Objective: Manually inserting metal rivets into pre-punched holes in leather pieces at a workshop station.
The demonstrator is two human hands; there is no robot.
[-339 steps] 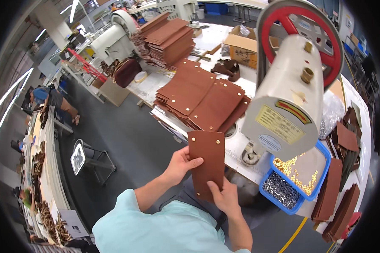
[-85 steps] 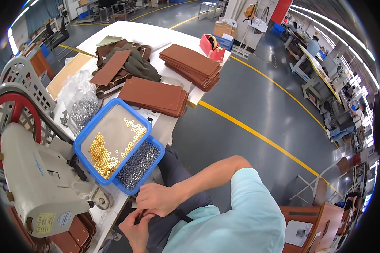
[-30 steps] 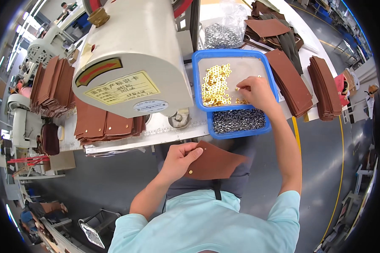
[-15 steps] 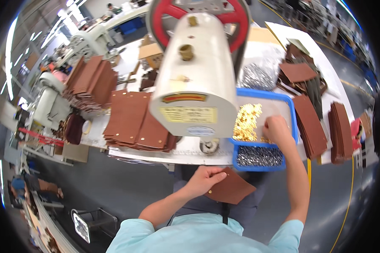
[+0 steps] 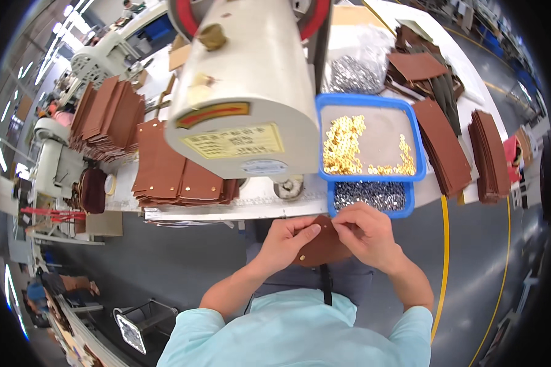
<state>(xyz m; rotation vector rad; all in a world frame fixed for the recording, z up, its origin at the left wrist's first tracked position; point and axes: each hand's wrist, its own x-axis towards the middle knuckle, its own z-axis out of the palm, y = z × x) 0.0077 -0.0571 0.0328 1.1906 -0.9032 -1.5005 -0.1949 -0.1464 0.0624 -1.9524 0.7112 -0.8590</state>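
Observation:
Over my lap, my left hand [image 5: 291,241] is closed on a brown leather piece [image 5: 324,248], its thumb lying on top near the upper edge. A gold stud shows at the leather's lower left, and a small hole or mark near its top. My right hand [image 5: 368,237] is pinched at the upper right edge of the leather; what sits between its fingertips is too small to make out. Just beyond the hands, a blue tray [image 5: 420,144] holds small gold metal fasteners [image 5: 343,147]. Below it, another blue tray [image 5: 409,199] holds dark silvery ones.
A white press machine [image 5: 245,85] with a red wheel rises in front. Stacked brown leather pieces [image 5: 165,165] lie left of it, with more leather stacks [image 5: 441,147] at the right. A plastic bag of silvery parts [image 5: 355,73] sits behind the trays.
My right hand has left the gold fasteners in the tray and come back to the leather piece. The leather is now held between both hands, and my view has shifted.

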